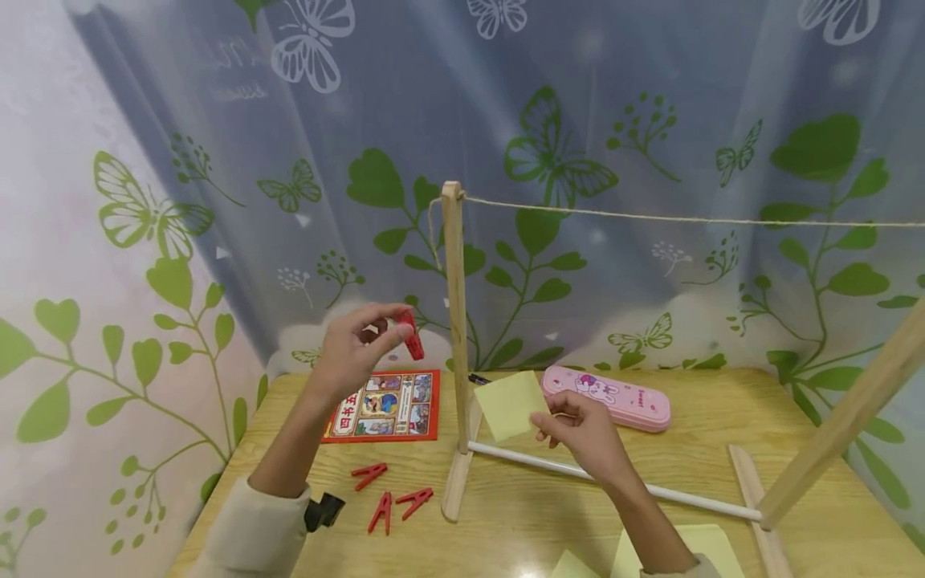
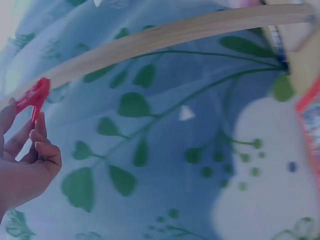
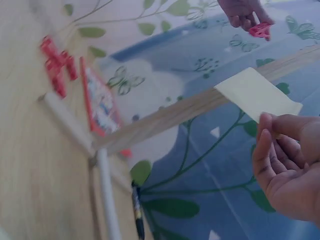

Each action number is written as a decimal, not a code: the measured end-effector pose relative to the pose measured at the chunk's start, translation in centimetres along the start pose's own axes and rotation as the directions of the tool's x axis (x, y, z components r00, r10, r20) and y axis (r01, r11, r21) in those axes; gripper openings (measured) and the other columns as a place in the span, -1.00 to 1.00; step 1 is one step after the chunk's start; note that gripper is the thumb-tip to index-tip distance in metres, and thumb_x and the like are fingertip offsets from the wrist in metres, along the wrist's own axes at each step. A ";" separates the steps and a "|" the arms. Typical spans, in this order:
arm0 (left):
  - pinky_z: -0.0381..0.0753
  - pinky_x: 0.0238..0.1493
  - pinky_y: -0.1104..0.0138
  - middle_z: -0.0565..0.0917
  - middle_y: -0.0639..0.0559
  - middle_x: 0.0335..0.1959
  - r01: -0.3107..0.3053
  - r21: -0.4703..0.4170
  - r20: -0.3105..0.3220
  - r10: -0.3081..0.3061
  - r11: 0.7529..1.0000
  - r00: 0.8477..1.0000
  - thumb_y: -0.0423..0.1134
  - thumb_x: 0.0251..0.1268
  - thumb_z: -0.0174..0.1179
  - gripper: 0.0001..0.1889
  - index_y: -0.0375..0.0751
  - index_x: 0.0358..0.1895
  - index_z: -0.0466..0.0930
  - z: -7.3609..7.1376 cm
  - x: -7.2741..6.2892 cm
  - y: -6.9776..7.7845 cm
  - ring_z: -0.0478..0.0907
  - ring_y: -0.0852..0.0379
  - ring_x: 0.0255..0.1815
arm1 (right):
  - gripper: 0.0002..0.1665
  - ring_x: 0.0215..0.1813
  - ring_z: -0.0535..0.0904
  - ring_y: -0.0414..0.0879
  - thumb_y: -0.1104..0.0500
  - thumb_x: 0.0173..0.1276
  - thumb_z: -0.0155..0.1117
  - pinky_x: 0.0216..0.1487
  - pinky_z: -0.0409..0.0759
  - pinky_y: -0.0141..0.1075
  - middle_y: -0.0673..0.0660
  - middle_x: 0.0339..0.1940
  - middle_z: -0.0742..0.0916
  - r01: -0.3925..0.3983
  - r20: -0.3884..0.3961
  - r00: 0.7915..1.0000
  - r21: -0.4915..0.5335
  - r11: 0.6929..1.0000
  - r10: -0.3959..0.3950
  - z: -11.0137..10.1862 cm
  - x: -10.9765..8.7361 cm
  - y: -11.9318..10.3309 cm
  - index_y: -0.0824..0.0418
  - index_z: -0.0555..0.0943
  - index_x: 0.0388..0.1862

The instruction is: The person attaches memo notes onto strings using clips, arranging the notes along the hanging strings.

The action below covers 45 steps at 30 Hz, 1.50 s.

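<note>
My left hand [image 1: 354, 347] pinches a red clothespin [image 1: 412, 334] by its legs between thumb and fingers, left of the wooden post [image 1: 456, 313]. The left wrist view shows the same clothespin [image 2: 36, 97] with its tip pointing away from the hand. With thumb and fingertips, my right hand [image 1: 584, 433] holds a square yellow sticky note [image 1: 511, 404] by its lower right corner, right of the post. In the right wrist view the note [image 3: 257, 94] is flat and unfolded. A string [image 1: 650, 215] runs from the post's top toward the right, above both hands.
Several red clothespins [image 1: 381, 514] lie on the wooden table [image 1: 347, 554]. A red-bordered book [image 1: 390, 405] is behind them. A pink pencil case [image 1: 614, 397] and a pen [image 1: 478, 379] lie at the back. A white rod [image 1: 679, 494] joins the stand's feet; more yellow paper [image 1: 711, 546] lies in front.
</note>
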State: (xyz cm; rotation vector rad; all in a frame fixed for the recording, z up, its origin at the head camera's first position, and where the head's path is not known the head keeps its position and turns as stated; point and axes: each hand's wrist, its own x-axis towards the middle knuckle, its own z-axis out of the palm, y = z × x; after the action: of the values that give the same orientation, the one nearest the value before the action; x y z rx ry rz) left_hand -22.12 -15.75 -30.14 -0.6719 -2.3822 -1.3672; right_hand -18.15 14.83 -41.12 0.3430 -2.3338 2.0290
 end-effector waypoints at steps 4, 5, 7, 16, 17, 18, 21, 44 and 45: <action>0.44 -0.39 0.45 0.62 -0.11 -0.11 -0.109 -0.071 -0.018 0.108 0.992 0.994 -0.32 0.37 0.11 -0.72 -0.27 0.08 0.60 -0.3 1.5 2.5 0.44 0.24 -0.38 | -0.69 -0.40 0.65 -0.23 0.22 0.26 0.32 -0.33 0.62 -0.32 -0.04 -0.44 0.66 -0.002 -0.058 0.998 0.102 0.995 0.008 0.4 0.8 -1.6 0.44 0.52 -0.16; 0.43 -0.40 0.45 0.61 -0.09 -0.13 -0.125 -0.093 -0.021 0.124 0.988 0.992 -0.34 0.36 0.12 -0.72 -0.28 0.09 0.59 -0.3 1.9 3.1 0.42 0.23 -0.40 | -0.68 -0.39 0.64 -0.22 0.21 0.27 0.32 -0.31 0.62 -0.32 -0.05 -0.44 0.66 -0.007 -0.072 0.997 0.129 0.992 0.017 0.6 1.0 -2.0 0.43 0.52 -0.14; 0.40 -0.43 0.45 0.60 -0.06 -0.21 -0.154 -0.120 -0.029 0.152 0.981 0.988 -0.37 0.31 0.16 -0.71 -0.30 0.08 0.59 -0.4 2.6 4.3 0.39 0.23 -0.45 | -0.68 -0.36 0.63 -0.22 0.19 0.26 0.33 -0.29 0.62 -0.34 -0.05 -0.43 0.66 -0.014 -0.101 0.994 0.171 0.985 0.031 0.9 1.5 -2.9 0.39 0.52 -0.14; 0.21 -0.62 0.35 0.50 0.03 -0.61 -0.240 -0.080 -0.023 0.238 0.968 0.971 -0.33 0.26 0.23 -0.76 -0.25 -0.02 0.62 -0.7 5.3 8.8 0.20 0.16 -0.71 | -0.75 -0.45 0.54 -0.20 0.13 0.28 0.32 -0.57 0.37 -0.44 -0.04 -0.47 0.65 -0.002 -0.152 0.987 0.270 0.963 0.045 2.0 3.6 -6.5 0.17 0.52 -0.14; 0.19 -0.63 0.35 0.49 0.02 -0.64 -0.248 -0.075 -0.024 0.246 0.966 0.969 -0.33 0.26 0.22 -0.77 -0.26 -0.03 0.62 -0.6 5.5 9.2 0.18 0.17 -0.72 | -0.75 -0.45 0.54 -0.21 0.14 0.28 0.32 -0.57 0.39 -0.44 -0.05 -0.46 0.64 0.007 -0.155 0.987 0.270 0.963 0.036 2.0 3.8 -6.8 0.18 0.52 -0.14; 0.15 -0.66 0.35 0.50 0.00 -0.65 -0.253 -0.077 -0.025 0.252 0.964 0.967 -0.33 0.26 0.22 -0.78 -0.26 -0.04 0.62 -0.6 5.7 9.5 0.12 0.17 -0.74 | -0.76 -0.45 0.55 -0.21 0.15 0.29 0.31 -0.54 0.42 -0.43 -0.04 -0.45 0.64 0.015 -0.160 0.987 0.271 0.963 0.030 2.0 3.9 -7.0 0.19 0.52 -0.13; 0.11 -0.69 0.36 0.63 -0.10 -0.54 -0.265 -0.112 -0.034 0.263 0.958 0.964 -0.35 0.28 0.20 -0.80 -0.33 -0.07 0.61 -0.3 6.5 10.5 0.11 0.19 -0.78 | -0.75 -0.42 0.56 -0.24 0.16 0.30 0.30 -0.37 0.55 -0.42 -0.04 -0.40 0.63 0.037 -0.166 0.986 0.275 0.961 0.010 1.8 4.4 -7.8 0.20 0.51 -0.11; 0.03 -0.71 0.41 0.62 -0.12 -0.30 -0.309 -0.338 -0.235 0.238 0.889 0.943 -0.43 0.28 0.16 -0.86 -0.52 -0.22 0.55 2.7 11.2 14.6 0.19 0.21 -0.84 | -0.78 -0.43 0.55 -0.24 0.17 0.30 0.29 -0.33 0.53 -0.42 -0.03 -0.40 0.60 0.102 -0.211 0.977 0.335 0.937 -0.031 1.3 7.2 -10.8 0.19 0.51 -0.12; 0.03 -0.71 0.41 0.61 -0.10 -0.31 -0.301 -0.334 -0.235 0.230 0.893 0.944 -0.43 0.27 0.17 -0.86 -0.52 -0.22 0.55 2.8 11.3 14.6 0.17 0.21 -0.84 | -0.78 -0.43 0.55 -0.24 0.17 0.30 0.30 -0.33 0.53 -0.43 -0.03 -0.40 0.61 0.105 -0.213 0.977 0.337 0.936 -0.033 1.3 7.2 -10.8 0.19 0.52 -0.13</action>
State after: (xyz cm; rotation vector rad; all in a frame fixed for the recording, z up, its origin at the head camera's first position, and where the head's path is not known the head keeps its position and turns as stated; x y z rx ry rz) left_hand -23.84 -4.25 -15.58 -0.8839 -1.8211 -1.6811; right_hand -23.04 11.15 -29.58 0.2082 -1.8199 2.3138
